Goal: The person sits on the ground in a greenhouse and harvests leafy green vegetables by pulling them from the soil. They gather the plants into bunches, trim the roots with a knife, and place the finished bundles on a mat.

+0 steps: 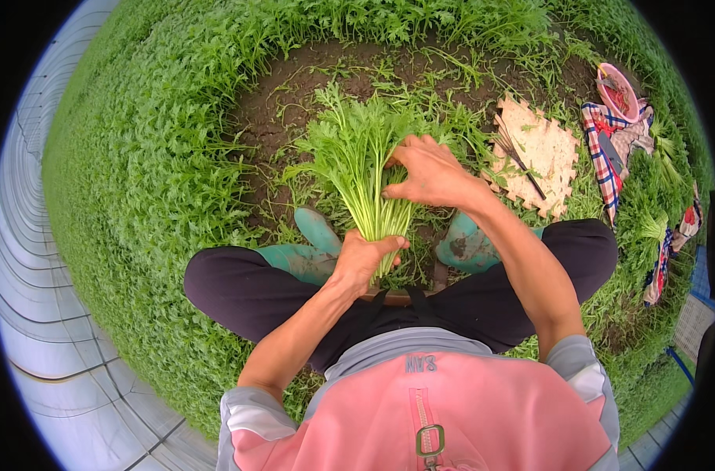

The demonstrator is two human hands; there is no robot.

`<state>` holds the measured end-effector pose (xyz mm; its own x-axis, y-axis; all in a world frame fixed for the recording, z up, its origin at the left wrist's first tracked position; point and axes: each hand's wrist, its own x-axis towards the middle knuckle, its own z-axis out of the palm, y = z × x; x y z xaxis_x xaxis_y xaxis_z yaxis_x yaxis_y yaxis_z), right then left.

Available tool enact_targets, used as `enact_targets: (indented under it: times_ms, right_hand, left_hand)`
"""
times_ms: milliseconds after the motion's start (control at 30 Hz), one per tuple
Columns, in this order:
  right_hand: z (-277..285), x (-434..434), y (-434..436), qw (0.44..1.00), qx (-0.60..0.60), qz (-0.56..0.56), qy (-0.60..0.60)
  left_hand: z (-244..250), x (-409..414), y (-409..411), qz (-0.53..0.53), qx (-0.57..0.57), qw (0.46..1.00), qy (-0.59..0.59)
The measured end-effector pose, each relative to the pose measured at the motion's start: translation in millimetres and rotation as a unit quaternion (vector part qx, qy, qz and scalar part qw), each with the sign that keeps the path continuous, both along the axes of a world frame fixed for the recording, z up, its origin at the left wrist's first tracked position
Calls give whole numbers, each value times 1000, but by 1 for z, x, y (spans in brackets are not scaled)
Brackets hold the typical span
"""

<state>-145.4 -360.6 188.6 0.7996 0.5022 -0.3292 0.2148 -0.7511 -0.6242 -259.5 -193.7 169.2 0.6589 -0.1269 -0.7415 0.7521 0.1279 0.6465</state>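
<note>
My left hand [366,259] grips a bunch of leafy greens [357,171] around the lower stalks, between thumb and fingers. The feathery leaves fan out away from me, and the cut stem ends poke out below the fist. My right hand [431,173] is at the right side of the bunch, thumb and fingers apart, with the fingertips against the leaves and stalks. A gap shows between that thumb and the forefinger. The bunch is above the ground between my muddy green boots [472,241].
A jigsaw-edged foam mat [543,156] lies to the right, with a dark-handled tool [519,156] on it. Farther right are a pink basin [619,91], a checked cloth [599,156] and bundled greens [652,226]. Dense growing greens [157,194] border the soil [269,118]. Plastic sheeting [34,265] stands left.
</note>
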Motion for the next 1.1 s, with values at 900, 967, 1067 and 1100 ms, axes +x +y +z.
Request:
enact_targets:
  times_ms: [900,967,1067,1100]
  right_hand:
    - [-5,-21,23,947,82,115,-289]
    - [-3,-17,25,943,53,136,-298]
    - [-4,-13,24,939,55,179,-288]
    - [-4,-11,23,939,65,186,-280]
  left_hand:
    - [-1,0,4,10,-35,997,73]
    - [-3,-3,7,9,-34,997,65]
    - [-1,-4,9,11,-25,996,82]
    - [-2,-4,8,8,-27,996,82]
